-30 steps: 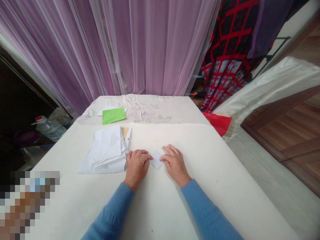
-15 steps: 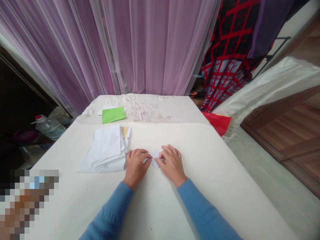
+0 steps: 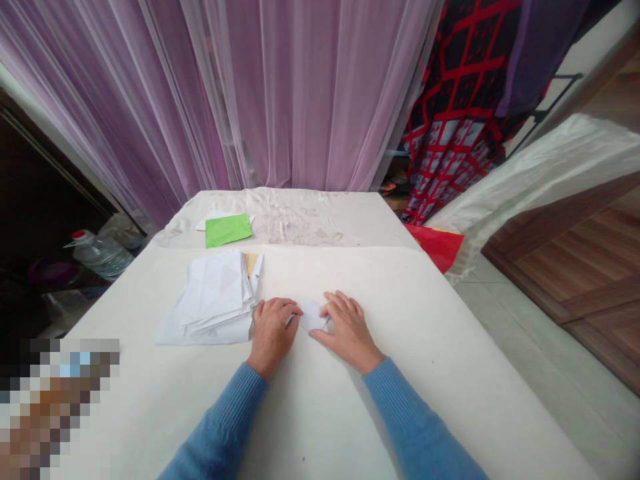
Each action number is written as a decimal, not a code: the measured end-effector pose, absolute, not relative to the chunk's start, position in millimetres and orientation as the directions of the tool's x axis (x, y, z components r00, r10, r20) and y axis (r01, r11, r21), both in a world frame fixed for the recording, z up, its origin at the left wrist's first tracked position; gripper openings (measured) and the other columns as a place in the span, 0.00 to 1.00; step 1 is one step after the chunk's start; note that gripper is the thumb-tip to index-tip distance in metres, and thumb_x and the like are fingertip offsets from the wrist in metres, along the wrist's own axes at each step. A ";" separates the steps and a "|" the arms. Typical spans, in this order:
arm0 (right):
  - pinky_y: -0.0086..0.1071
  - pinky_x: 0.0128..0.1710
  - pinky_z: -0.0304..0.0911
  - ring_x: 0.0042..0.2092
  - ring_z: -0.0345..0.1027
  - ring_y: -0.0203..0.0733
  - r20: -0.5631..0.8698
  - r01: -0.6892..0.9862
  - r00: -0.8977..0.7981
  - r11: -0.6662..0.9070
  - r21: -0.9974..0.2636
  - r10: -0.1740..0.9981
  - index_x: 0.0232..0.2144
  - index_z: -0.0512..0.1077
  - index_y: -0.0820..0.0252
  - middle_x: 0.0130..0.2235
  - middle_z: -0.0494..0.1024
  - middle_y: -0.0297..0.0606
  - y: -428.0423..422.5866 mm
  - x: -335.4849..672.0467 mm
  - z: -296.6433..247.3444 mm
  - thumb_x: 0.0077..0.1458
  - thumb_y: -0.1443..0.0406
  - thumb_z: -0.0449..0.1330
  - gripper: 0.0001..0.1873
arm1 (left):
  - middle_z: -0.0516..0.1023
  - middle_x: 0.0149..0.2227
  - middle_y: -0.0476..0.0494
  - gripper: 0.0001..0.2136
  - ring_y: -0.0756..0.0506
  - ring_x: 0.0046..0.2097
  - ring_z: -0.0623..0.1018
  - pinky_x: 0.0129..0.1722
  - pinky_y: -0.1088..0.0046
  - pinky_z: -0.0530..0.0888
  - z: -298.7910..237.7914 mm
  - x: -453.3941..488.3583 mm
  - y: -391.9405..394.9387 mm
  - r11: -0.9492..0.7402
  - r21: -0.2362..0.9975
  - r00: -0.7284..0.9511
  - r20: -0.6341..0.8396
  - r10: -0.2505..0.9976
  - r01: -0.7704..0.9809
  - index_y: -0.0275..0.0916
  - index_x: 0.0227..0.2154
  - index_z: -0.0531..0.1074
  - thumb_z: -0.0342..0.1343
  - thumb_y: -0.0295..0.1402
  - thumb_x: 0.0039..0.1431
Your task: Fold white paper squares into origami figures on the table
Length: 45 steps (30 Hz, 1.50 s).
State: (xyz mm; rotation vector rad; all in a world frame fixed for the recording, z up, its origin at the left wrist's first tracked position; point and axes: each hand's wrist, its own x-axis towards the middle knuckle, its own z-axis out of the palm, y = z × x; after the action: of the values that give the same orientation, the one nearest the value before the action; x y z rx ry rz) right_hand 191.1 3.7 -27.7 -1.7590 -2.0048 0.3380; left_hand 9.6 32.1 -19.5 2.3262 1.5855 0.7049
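Insp. of your bench [image 3: 320, 407]: small white paper [image 3: 313, 316] lies approx. mid-bench, directly betw. your two hands. Your L hand [image 3: 274, 333]: thumb & forefinger closed on the paper's L corner, grasping it; other fingers curled, wrist low. Your R hand [image 3: 350, 331]: thumb tip at the near edge, forefinger at the R side, both touching, w/ a gap betw. them; can't tell whether they grip or only press. Other R fingers loosely bent, pointing fwd.

Adj. to your L hand, on its L: stack of white sheets [image 3: 215, 288], edges uneven, atop a larger white sheet [image 3: 173, 333]. Beyond stack, nr. far end: green paper [image 3: 229, 231], flat, partly covering a white piece [image 3: 201, 223]. Off bench, far R: red item [image 3: 440, 248], type unclear; far L: clear plastic bottle [image 3: 103, 257], red cap
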 end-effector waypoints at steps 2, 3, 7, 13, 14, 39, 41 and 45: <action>0.52 0.61 0.45 0.65 0.50 0.53 0.168 0.868 -0.092 0.162 -0.469 0.981 0.36 0.70 0.54 0.60 0.67 0.41 3.6 191.4 -28.1 0.47 0.56 0.66 0.16 | 0.79 0.44 0.48 0.08 0.42 0.49 0.74 0.58 0.51 0.59 -20.2 9.5 32.2 -0.383 0.446 0.296 0.254 0.921 0.809 0.47 0.34 0.76 0.53 0.28 0.57; 0.52 0.61 0.44 0.65 0.50 0.53 0.167 0.867 -0.094 0.163 -0.471 0.981 0.37 0.70 0.54 0.60 0.67 0.41 3.5 191.5 -28.2 0.46 0.56 0.66 0.16 | 0.79 0.44 0.48 0.09 0.42 0.49 0.74 0.57 0.51 0.59 -20.5 9.4 32.3 -0.383 0.445 0.296 0.254 0.921 0.809 0.47 0.33 0.76 0.53 0.27 0.57; 0.52 0.62 0.44 0.65 0.50 0.53 0.162 0.867 -0.093 0.160 -0.471 0.982 0.37 0.70 0.54 0.60 0.66 0.41 2.9 192.0 -27.5 0.45 0.56 0.67 0.17 | 0.79 0.43 0.48 0.11 0.42 0.49 0.74 0.58 0.51 0.59 -20.3 9.6 32.1 -0.386 0.453 0.296 0.258 0.920 0.803 0.47 0.34 0.76 0.51 0.25 0.57; 0.52 0.61 0.44 0.64 0.52 0.53 0.195 0.867 -0.084 0.168 -0.469 0.977 0.36 0.70 0.54 0.59 0.68 0.41 2.6 189.6 -28.1 0.49 0.54 0.65 0.15 | 0.79 0.43 0.48 0.04 0.42 0.49 0.74 0.58 0.49 0.57 -19.0 11.1 31.5 -0.371 0.459 0.288 0.242 0.926 0.807 0.47 0.33 0.75 0.56 0.31 0.57; 0.52 0.61 0.45 0.64 0.52 0.52 0.204 0.869 -0.077 0.166 -0.467 0.976 0.36 0.70 0.54 0.59 0.68 0.41 2.8 188.5 -28.4 0.50 0.54 0.64 0.14 | 0.79 0.43 0.48 0.04 0.42 0.49 0.74 0.58 0.49 0.57 -19.2 11.1 31.6 -0.371 0.459 0.289 0.242 0.926 0.807 0.47 0.33 0.75 0.56 0.32 0.57; 0.49 0.62 0.48 0.65 0.50 0.54 0.158 0.893 -0.089 0.149 -0.425 0.983 0.46 0.70 0.57 0.62 0.63 0.48 5.4 199.9 -31.1 0.45 0.55 0.67 0.26 | 0.75 0.49 0.40 0.18 0.38 0.52 0.72 0.56 0.51 0.62 -31.9 9.0 30.4 -0.442 0.356 0.315 0.360 0.878 0.824 0.42 0.42 0.70 0.65 0.41 0.50; 0.49 0.61 0.48 0.65 0.50 0.54 0.164 0.893 -0.088 0.151 -0.424 0.983 0.45 0.70 0.57 0.62 0.63 0.48 5.4 199.7 -31.9 0.45 0.55 0.67 0.25 | 0.75 0.49 0.40 0.18 0.38 0.52 0.72 0.57 0.50 0.61 -31.0 9.2 30.2 -0.439 0.360 0.317 0.351 0.881 0.823 0.42 0.41 0.70 0.65 0.41 0.49; 0.49 0.61 0.48 0.65 0.50 0.55 0.169 0.893 -0.084 0.149 -0.424 0.982 0.43 0.70 0.57 0.62 0.63 0.48 5.7 199.3 -34.5 0.45 0.55 0.67 0.24 | 0.75 0.50 0.41 0.17 0.38 0.53 0.72 0.57 0.49 0.60 -29.5 9.5 29.7 -0.438 0.370 0.319 0.341 0.884 0.820 0.43 0.39 0.70 0.66 0.40 0.48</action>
State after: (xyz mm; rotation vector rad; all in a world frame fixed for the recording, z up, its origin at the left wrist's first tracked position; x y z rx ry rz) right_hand 199.3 5.7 -34.5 -1.7901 -2.0260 0.2937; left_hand 9.5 29.7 -29.5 2.4440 1.5891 0.7623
